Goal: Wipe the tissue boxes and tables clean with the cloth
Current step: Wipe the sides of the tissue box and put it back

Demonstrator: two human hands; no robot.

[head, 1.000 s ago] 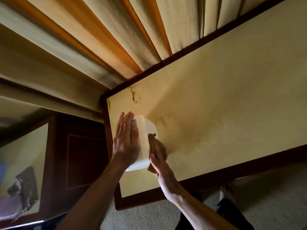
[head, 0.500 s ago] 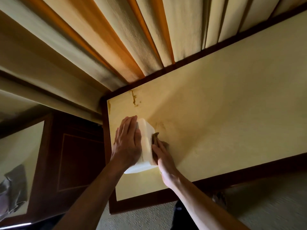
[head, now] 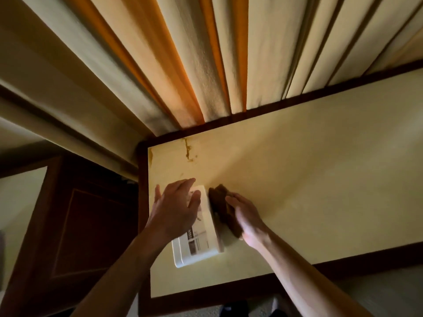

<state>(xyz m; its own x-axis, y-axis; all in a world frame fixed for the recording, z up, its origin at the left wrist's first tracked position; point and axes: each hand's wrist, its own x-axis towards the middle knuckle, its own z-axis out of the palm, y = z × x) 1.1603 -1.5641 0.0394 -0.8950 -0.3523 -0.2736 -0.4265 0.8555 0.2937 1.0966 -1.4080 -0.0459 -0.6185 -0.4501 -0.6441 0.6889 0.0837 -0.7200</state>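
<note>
A white tissue box (head: 201, 245) lies near the left end of the cream table (head: 309, 170), which has a dark wooden frame. My left hand (head: 175, 210) rests flat on the box's top with straight, spread fingers. My right hand (head: 246, 217) presses a brown cloth (head: 220, 203) against the box's right side; the hand is blurred, and its fingers lie over the cloth. A brown stain (head: 188, 149) marks the table near its far left corner.
Cream and orange curtains (head: 206, 65) hang right behind the table's far edge. A dark wooden cabinet (head: 89, 225) stands to the left, and a second cream surface (head: 16, 207) lies at the far left. Carpet shows below the table's near edge.
The camera has shifted, so the table sits lower in view. My right hand with the cloth has slid along the box's right side. My left hand's fingers have spread wider on the box.
</note>
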